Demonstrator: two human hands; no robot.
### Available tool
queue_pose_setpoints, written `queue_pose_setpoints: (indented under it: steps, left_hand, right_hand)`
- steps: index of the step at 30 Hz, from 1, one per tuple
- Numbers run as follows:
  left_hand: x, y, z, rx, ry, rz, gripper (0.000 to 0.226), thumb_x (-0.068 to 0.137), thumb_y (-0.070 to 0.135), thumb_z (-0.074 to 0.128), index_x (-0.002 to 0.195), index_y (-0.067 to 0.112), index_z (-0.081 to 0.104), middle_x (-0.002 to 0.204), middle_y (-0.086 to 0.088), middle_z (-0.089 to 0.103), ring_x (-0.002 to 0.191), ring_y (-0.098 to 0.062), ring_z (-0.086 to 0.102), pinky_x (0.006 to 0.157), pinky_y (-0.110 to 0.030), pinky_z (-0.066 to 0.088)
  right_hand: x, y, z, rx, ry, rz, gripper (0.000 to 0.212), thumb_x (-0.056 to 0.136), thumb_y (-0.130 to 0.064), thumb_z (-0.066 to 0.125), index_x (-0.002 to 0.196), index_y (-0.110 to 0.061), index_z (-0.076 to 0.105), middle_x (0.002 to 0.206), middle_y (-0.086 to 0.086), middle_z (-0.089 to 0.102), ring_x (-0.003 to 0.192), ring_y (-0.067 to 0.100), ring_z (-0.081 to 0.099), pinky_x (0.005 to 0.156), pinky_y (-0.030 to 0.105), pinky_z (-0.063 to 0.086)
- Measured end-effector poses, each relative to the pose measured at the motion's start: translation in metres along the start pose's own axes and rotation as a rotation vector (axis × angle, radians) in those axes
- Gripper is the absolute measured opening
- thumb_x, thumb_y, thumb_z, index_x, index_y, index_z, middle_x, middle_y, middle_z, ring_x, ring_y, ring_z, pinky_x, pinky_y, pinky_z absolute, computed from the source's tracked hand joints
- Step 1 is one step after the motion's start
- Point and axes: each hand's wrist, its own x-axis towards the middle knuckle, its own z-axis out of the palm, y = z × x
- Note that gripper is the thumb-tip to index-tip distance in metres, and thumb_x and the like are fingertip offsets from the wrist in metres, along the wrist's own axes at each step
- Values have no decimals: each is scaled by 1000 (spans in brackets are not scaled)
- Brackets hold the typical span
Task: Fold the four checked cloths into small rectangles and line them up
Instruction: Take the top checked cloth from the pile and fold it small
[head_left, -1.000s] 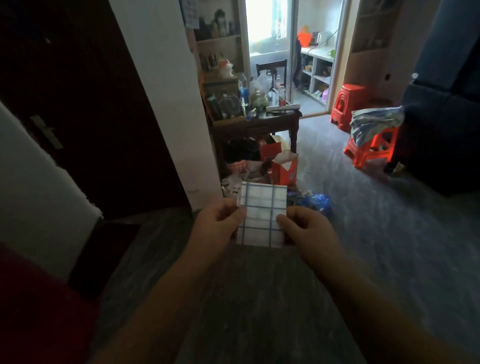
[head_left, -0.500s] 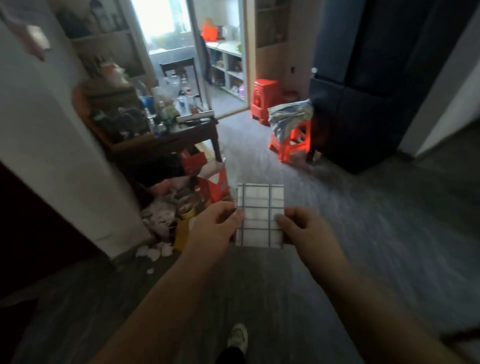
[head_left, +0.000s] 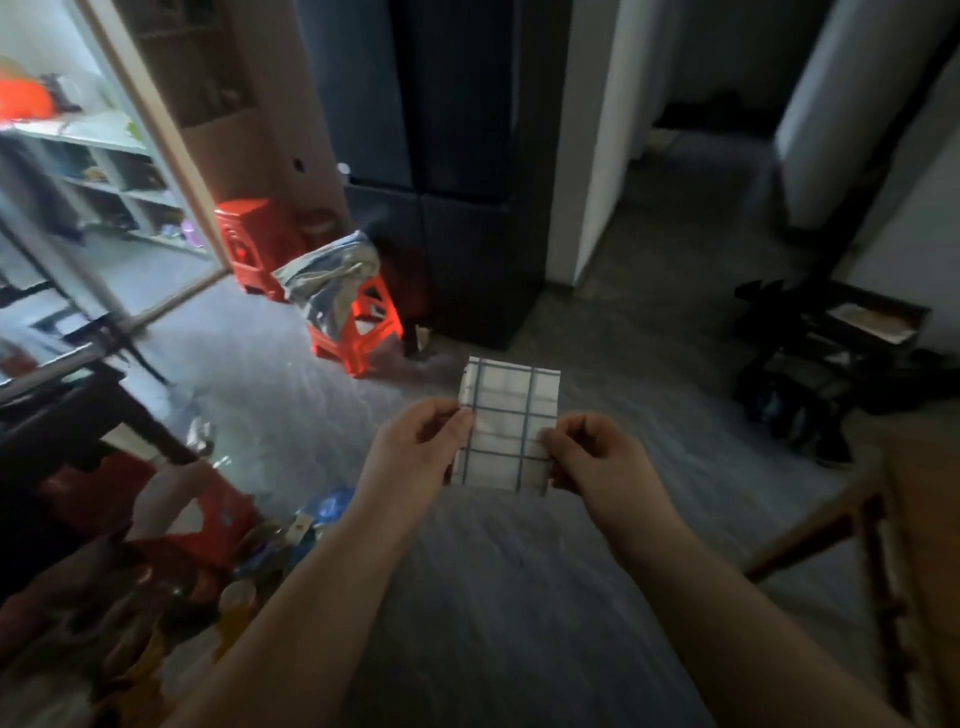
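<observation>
We hold one cloth (head_left: 506, 426) in the air in front of us, above the grey floor (head_left: 493, 597) and resting on nothing. It is folded into a small rectangle, white with dark blue checks. Its long axis runs away from us, so one short edge points towards our body and the other towards the dark cabinet (head_left: 457, 208) ahead, with the far end leaning slightly to the right. Our left hand (head_left: 410, 457) pinches the left long edge near its middle, thumb on top and curled fingers beneath. Our right hand (head_left: 602, 457) pinches the right long edge a little nearer to us in the same way. The hands lie on either side of the cloth and do not touch each other. Beyond the cloth and to its left an orange stool (head_left: 363, 332) stands on the floor with a grey bundle (head_left: 327, 280) draped over it. A second red stool (head_left: 249, 244) stands behind that one. A wooden chair (head_left: 872, 545) is at the right edge, and the cluttered left side is too blurred to make out.
</observation>
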Motion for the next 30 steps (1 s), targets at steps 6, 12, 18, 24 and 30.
queue_pose_setpoints:
  steps: [6,12,18,24,30]
  left_hand:
    - [108,15,99,-13,-234,-48,7,97,20,68,98,23,74,94,-8,77,85,-25,73,86,-59,59]
    - [208,28,227,47,-419,-8,9,98,21,66,103,19,73,96,-4,78,91,-24,76,85,-51,62]
    - [297,66,365,97,-532,8,8,97,28,67,99,27,75,97,-2,78,92,-26,75,88,-57,59]
    - [376,88,473,85,-602,-4,10,97,27,67,95,30,76,95,-3,78,91,-28,76,88,-57,59]
    - [453,94,583,110,-728,16,9,96,29,68,95,29,76,94,-6,77,96,-36,73,88,-60,57]
  right_hand:
    - [89,5,-69,77,261,33,9,94,-23,68,91,-15,67,89,7,74,89,29,71,85,48,60]
    - [190,25,-170,83,420,34,9,94,-22,68,89,-14,66,87,12,74,86,33,70,83,51,59]
    - [286,24,-285,160,480,66,11,95,-20,68,93,-10,67,83,8,72,72,20,65,77,40,57]
    - [366,14,-364,174,580,69,12,96,-18,65,92,-7,65,79,7,70,69,13,63,73,35,55]
    - [443,21,-440,152,722,108,11,95,-20,66,88,-12,65,74,1,67,68,13,62,68,31,54]
